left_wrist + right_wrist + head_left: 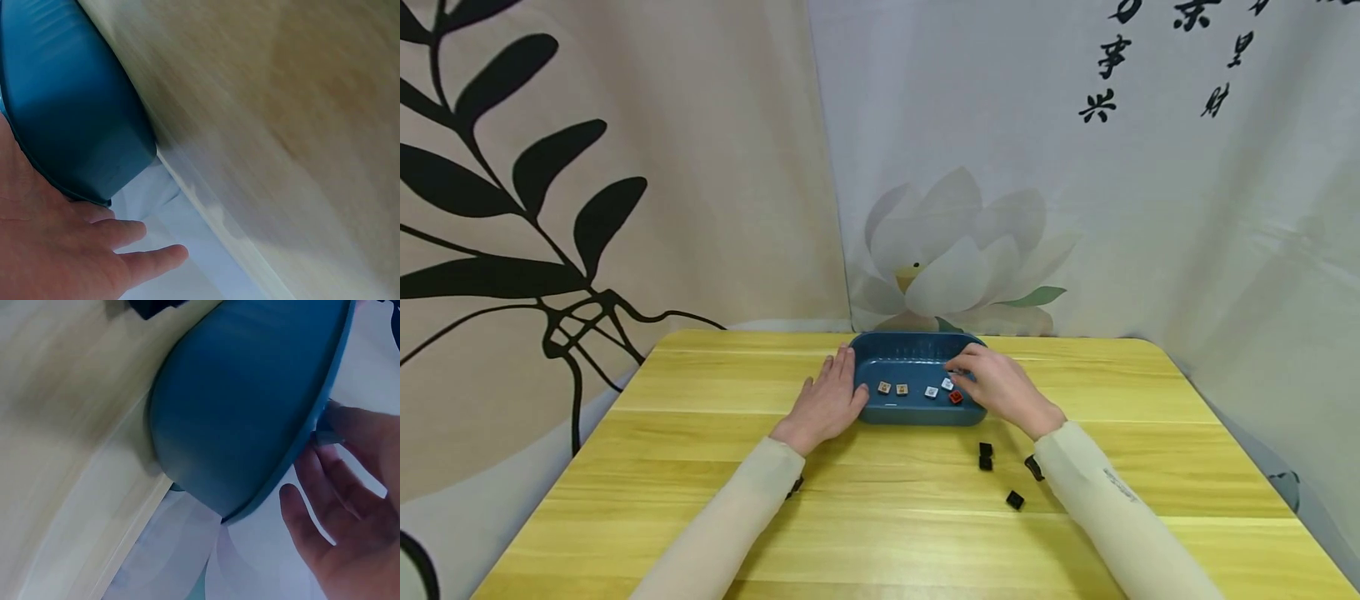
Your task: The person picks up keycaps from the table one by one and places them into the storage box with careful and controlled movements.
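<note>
A blue rectangular tray [917, 415] stands on the table with small cubes in it. On its left side lie two tan cubes, one [884, 387] beside the other [902, 389]. Farther right are two white cubes, one [931, 392] lower than the other [947, 384], and a red cube [956, 397]. My left hand [827, 400] rests along the tray's left rim, fingers extended. Over the right end, my right hand [1003, 387] pinches a small cube [327, 429] between thumb and fingers; its colour is unclear in shadow.
In front of the tray, two black cubes [985, 456] touch on the wooden table [880, 517], and another black cube [1015, 500] lies nearer. A printed curtain [737, 167] hangs behind the table's far edge.
</note>
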`<control>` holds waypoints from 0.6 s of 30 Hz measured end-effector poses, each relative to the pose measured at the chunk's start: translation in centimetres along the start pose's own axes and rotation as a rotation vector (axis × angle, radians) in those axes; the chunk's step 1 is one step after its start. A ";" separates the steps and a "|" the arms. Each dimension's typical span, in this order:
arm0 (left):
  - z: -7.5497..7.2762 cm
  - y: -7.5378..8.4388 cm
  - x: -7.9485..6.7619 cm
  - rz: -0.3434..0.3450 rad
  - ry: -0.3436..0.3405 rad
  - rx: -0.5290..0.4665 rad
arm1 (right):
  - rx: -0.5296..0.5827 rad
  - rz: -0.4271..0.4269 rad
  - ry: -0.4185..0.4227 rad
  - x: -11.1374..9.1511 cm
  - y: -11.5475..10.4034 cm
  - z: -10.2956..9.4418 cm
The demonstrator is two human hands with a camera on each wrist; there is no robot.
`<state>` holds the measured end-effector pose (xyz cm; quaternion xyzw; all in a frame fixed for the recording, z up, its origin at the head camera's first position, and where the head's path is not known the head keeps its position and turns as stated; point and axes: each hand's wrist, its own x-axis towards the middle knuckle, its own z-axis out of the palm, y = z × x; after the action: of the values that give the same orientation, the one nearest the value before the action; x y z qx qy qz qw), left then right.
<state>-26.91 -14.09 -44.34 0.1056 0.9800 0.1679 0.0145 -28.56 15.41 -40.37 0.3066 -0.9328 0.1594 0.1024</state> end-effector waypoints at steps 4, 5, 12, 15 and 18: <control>0.0 0.0 0.0 0.003 0.002 -0.002 | -0.004 0.019 -0.042 1.0 -0.1 0.6; 0.0 0.0 0.0 0.003 0.003 -0.004 | -0.004 0.024 -0.056 1.2 -0.1 0.7; -0.1 0.1 0.0 -0.001 0.002 0.006 | 0.013 0.049 -0.130 2.8 0.0 1.7; -0.1 0.1 0.0 -0.004 -0.001 0.005 | 0.007 0.064 -0.158 3.4 0.0 2.0; -0.1 0.1 0.0 -0.010 -0.008 0.007 | 0.001 0.079 -0.186 4.1 0.0 2.3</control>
<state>-26.88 -13.99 -44.21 0.1013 0.9811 0.1638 0.0190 -31.98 12.37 -41.30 0.2830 -0.9496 0.1346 0.0089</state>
